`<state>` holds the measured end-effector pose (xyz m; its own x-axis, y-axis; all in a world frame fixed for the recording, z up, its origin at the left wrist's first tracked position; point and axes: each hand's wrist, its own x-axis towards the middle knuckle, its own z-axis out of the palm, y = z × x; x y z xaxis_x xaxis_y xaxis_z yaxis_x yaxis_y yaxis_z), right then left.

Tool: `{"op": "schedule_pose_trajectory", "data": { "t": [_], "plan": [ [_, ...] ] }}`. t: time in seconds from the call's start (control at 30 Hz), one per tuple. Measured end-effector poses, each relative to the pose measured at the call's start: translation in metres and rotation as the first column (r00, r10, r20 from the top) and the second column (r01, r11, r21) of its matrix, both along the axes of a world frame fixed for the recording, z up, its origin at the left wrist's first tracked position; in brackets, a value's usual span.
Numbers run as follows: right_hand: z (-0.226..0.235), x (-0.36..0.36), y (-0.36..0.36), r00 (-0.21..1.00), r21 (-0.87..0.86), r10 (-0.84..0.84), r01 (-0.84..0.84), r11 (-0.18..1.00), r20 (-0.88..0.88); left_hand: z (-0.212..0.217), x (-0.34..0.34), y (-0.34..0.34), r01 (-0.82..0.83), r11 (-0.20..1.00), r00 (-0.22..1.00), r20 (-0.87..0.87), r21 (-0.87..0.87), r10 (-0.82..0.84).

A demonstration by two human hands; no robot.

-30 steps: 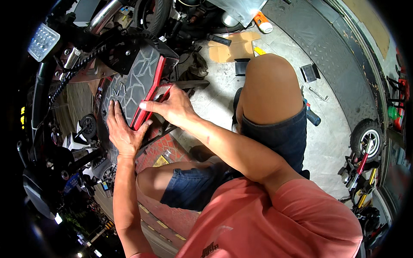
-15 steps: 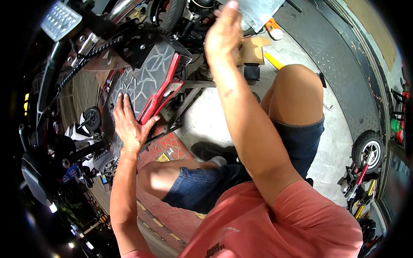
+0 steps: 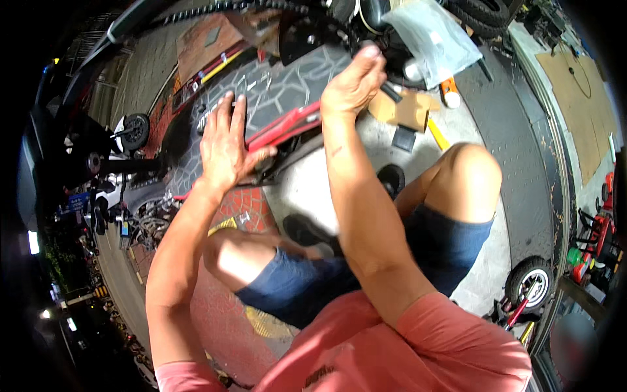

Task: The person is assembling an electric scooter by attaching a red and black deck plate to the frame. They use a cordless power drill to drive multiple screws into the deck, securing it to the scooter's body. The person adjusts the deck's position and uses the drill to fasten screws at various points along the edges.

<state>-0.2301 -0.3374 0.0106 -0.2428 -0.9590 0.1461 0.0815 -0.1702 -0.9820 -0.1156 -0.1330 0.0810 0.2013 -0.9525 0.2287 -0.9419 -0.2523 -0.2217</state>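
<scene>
My left hand [image 3: 224, 140] lies with fingers stretched out over a black deck with a grey cracked-line pattern [image 3: 284, 81], part of a scooter-like vehicle. Its thumb reaches past the deck's red side trim [image 3: 287, 125]. Several small screws [image 3: 256, 81] rest on the deck beyond the fingertips. At the deck's right end my right hand [image 3: 353, 85] is closed, thumb uppermost. A dark bar [image 3: 392, 91] shows beside its fingers; whether the hand holds it is not clear.
An opened cardboard box [image 3: 401, 110], a clear plastic bag [image 3: 441, 42], an orange-and-white bottle [image 3: 449, 93] and a yellow strip-like object [image 3: 438, 134] lie to the right. A small wheel [image 3: 530, 284] stands at lower right. A black cable [image 3: 215, 10] crosses above the deck.
The view has shifted, bringing more of the deck into sight. My right hand has gone from raised and blurred to closed near the deck's end. My left hand stays on the deck.
</scene>
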Motion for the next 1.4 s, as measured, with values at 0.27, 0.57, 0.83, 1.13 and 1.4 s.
{"op": "schedule_pose_trajectory", "data": {
  "t": [0.27, 0.57, 0.83, 1.13, 1.4],
  "plan": [
    [-0.027, -0.023, 0.013, 0.973, -0.113, 0.221, -0.213, 0.971, 0.066, 0.001, -0.001, 0.01, -0.012, 1.0, 1.0, 0.004, -0.024, 0.012],
    [-0.042, -0.064, 0.016, 0.779, -0.159, 0.586, -0.622, 0.767, -0.222, -0.001, -0.001, 0.003, 0.005, 1.0, 1.0, 0.008, 0.023, -0.005],
    [-0.043, -0.064, 0.013, 0.796, -0.216, 0.581, -0.605, 0.766, -0.172, 0.008, 0.006, -0.006, 0.018, 0.995, 0.998, 0.063, 0.1, -0.025],
    [-0.054, -0.066, -0.005, 0.82, -0.286, 0.569, -0.558, 0.779, -0.052, 0.001, 0.002, -0.014, -0.002, 0.995, 0.999, 0.039, 0.095, -0.001],
    [-0.049, -0.059, 0.002, 0.82, -0.296, 0.532, -0.573, 0.765, -0.213, 0.008, 0.004, -0.011, -0.016, 1.0, 1.0, 0.005, 0.022, 0.016]
  ]
}}
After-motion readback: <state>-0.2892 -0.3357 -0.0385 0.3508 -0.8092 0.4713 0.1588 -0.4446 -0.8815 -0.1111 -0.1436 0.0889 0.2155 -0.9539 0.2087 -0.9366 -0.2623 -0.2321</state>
